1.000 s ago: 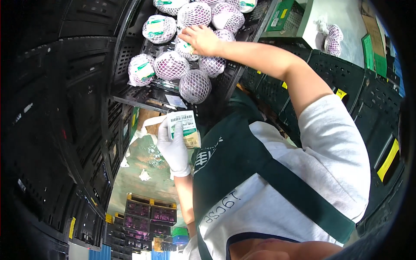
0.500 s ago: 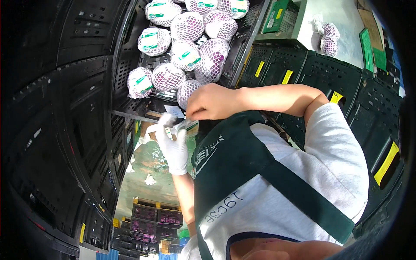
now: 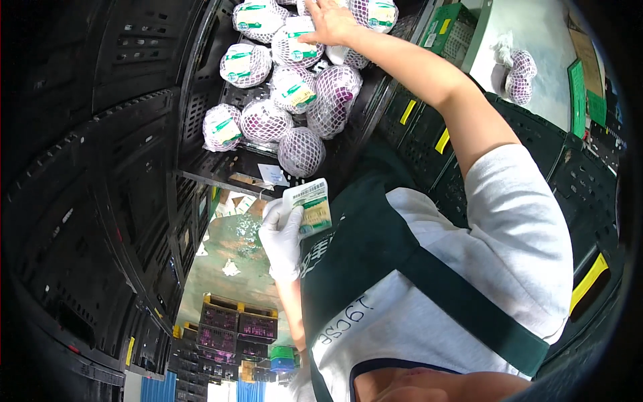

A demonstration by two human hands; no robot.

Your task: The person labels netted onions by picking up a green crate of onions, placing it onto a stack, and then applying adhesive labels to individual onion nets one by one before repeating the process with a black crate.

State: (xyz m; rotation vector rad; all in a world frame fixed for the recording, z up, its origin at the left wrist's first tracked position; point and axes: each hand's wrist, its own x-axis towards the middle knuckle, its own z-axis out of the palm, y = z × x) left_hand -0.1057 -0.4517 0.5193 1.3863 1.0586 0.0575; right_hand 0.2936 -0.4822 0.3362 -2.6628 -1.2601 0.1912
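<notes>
My left hand [image 3: 281,241], in a white glove, pinches a green-and-white label card [image 3: 309,208] below the near edge of a black crate [image 3: 201,161]. Whether it is a single label or a stack, I cannot tell. Up at the far side of the crate, my bare right hand [image 3: 329,25] spreads its fingers over round purple produce in white foam nets. Its thumb side touches a labelled netted piece [image 3: 295,50]. Several netted pieces bear green-and-white labels, such as one at the left [image 3: 245,65]. A netted piece [image 3: 301,153] without a visible label lies nearest to me.
Tall black crates [image 3: 87,201] line the left side. More dark crates with yellow handles [image 3: 589,285] stand at the right. Netted produce [image 3: 521,77] lies on a pale surface beside a green crate [image 3: 450,33]. Paper scraps [image 3: 231,268] litter the green floor.
My right hand has moved from near my left hand to the far produce, its fingers now spread. The label card in my left hand now shows plainly. A far middle netted piece now bears a label.
</notes>
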